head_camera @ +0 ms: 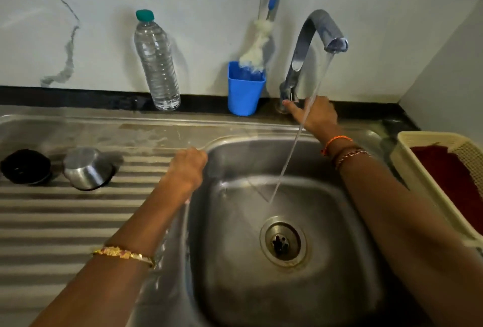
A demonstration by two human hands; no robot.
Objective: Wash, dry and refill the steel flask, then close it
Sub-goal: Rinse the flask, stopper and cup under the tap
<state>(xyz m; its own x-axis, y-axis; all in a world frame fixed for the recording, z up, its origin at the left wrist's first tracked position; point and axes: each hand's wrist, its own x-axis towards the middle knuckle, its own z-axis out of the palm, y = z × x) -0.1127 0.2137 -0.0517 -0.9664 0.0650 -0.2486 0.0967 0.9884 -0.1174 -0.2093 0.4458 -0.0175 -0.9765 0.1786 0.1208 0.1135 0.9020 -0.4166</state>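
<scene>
1. Your right hand (317, 115) is at the foot of the tap (308, 39), thumb straight and pointing at the lever (290, 92); the other fingers are hidden behind the hand, so I cannot tell whether they grip anything

2. Water (295, 143) is running just in front of that thumb and hitting the sink (366, 261) short of the drain (282, 241). Judged from this, the step is setting the flow: keep it moderate so it does not splash off the steel

3. Your left hand (187, 170) sits at the sink's near-left rim with its fingers curled; blur hides whether they hold anything, and I cannot make out the flask body there or anywhere else

4. The flask parts that do show lie out past your left knuckles on the ribbed drainboard (65, 222): a steel cap (87, 167) mouth down, and just beyond it a black stopper (24, 166)

5. Once the flow suits you, let go of the lever and bring each part under the stream one at a time, open side up, turning it so water reaches the threads

6. Grip wet steel firmly; it will likely be slippery, and a dropped cap could dent
</scene>
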